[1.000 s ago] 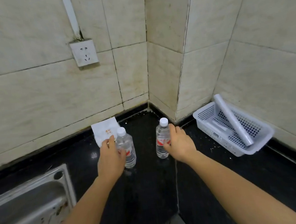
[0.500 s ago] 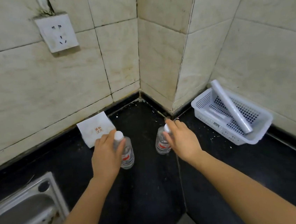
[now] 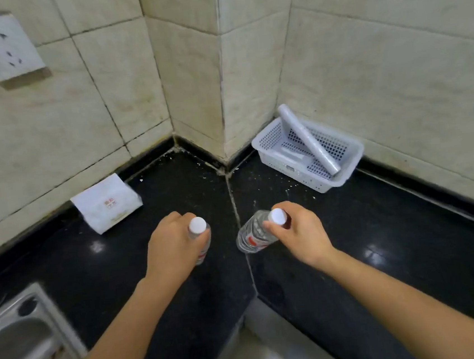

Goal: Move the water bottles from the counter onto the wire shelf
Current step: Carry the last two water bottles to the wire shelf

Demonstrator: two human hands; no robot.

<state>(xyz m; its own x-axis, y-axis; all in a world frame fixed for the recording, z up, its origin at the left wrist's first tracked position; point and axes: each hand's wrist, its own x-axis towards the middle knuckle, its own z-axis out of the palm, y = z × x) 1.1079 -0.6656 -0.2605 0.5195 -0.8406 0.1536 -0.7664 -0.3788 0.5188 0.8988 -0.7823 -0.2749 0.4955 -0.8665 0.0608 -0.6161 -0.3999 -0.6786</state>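
- Left of the counter seam (image 3: 234,206), just beside it, the left hand (image 3: 172,246) wraps its fingers and thumb round the upper part of the left bottle (image 3: 197,226), right under the white cap.
- That bottle stands close to upright with its cap towards the camera. Its clear body and a strip of red label show below the thumb, and the hand hides most of the rest.
- Right of the seam, about as close to it, the right hand (image 3: 301,237) grips the right bottle (image 3: 252,234) by the neck, fingers curled just below its white cap.
- The right bottle is tilted, with its cap on the hand's side and its base leaning towards the seam, nearly reaching it. Its red-and-white label faces up.
- Both bottles are over the black counter (image 3: 397,244); whether their bases touch it or hang above it cannot be told from this view.
- Farther right of the seam, against the tiled wall, a white basket (image 3: 346,178) sits on the counter. A white roll (image 3: 307,139) lies slantwise in it, one end propped above the rim.
- Well left of the seam, at the foot of the wall, lies a white tissue pack (image 3: 106,203) with small red print.
- Far left of the seam, at the near edge, a steel sink (image 3: 19,348) is set into the counter. A white wall socket (image 3: 1,47) is mounted on the tiles high above it.
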